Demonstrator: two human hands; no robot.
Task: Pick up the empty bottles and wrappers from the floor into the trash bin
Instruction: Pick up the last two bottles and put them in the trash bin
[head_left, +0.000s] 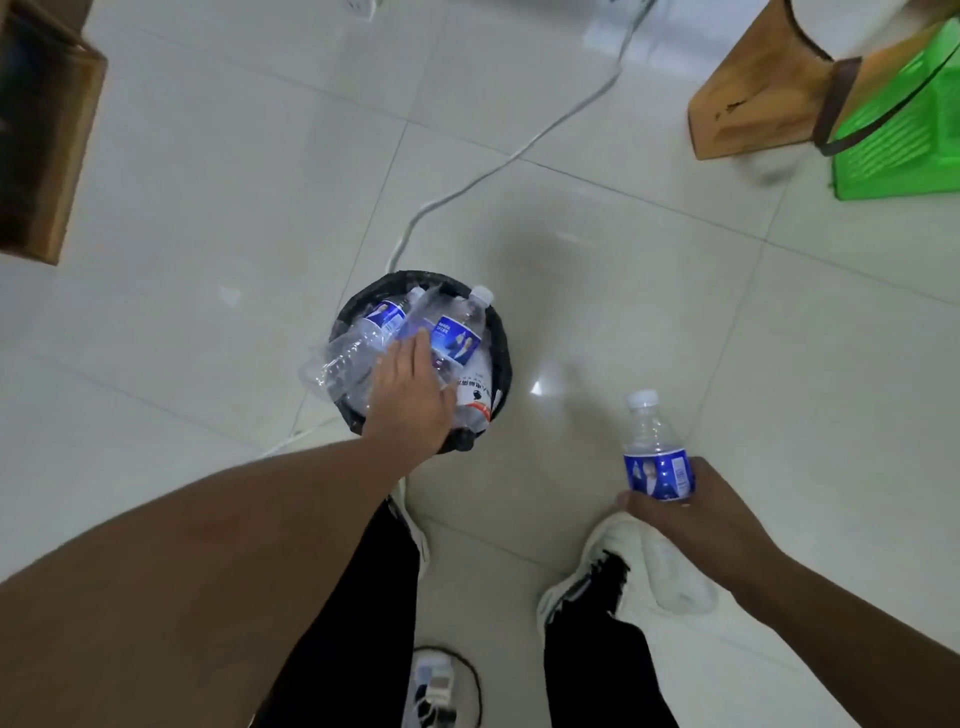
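Observation:
A small round black trash bin (500, 332) stands on the tiled floor just ahead of my feet, piled with several clear plastic bottles (460, 335) bearing blue labels. My left hand (410, 395) rests palm down on top of that pile, fingers spread over the bottles. One bottle (343, 358) sticks out over the bin's left rim. To the right and nearer me, my right hand (696, 514) grips an upright clear bottle (655, 449) with a blue label and white cap, held above my right shoe.
A white cable (524, 145) runs across the floor from the top toward the bin. A wooden stool (748, 98) and a green plastic basket (904, 140) stand at the top right. Dark wooden furniture (41, 135) fills the left edge. A power strip (436, 686) lies between my legs.

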